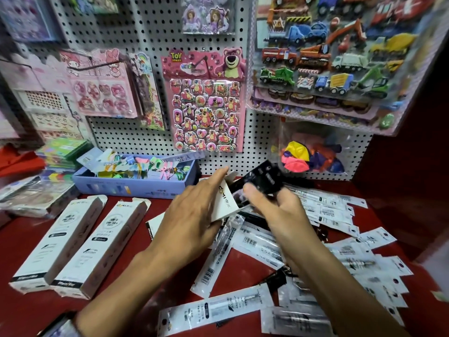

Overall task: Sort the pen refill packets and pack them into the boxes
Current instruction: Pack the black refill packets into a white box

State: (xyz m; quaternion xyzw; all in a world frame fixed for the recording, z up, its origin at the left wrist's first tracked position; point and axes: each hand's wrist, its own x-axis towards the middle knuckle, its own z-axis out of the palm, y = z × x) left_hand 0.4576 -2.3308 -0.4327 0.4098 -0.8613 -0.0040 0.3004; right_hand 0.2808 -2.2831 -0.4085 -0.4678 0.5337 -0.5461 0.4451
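My left hand (194,212) grips a white refill box (224,203) tilted up off the red table, its open end toward the pegboard. My right hand (279,207) pinches a black refill packet (261,182), whose lower end sits at the box's open mouth. Two more white boxes (57,242) (98,249) lie side by side at the left with their far flaps open. Several clear and white refill packets (345,254) are scattered over the table to the right and near me.
A blue open box (136,188) of coloured clips stands behind the white boxes. A pegboard wall with sticker sheets (206,103) rises at the back. A bag of balloons (311,154) hangs at the right. Flat packets are stacked at the far left (36,193).
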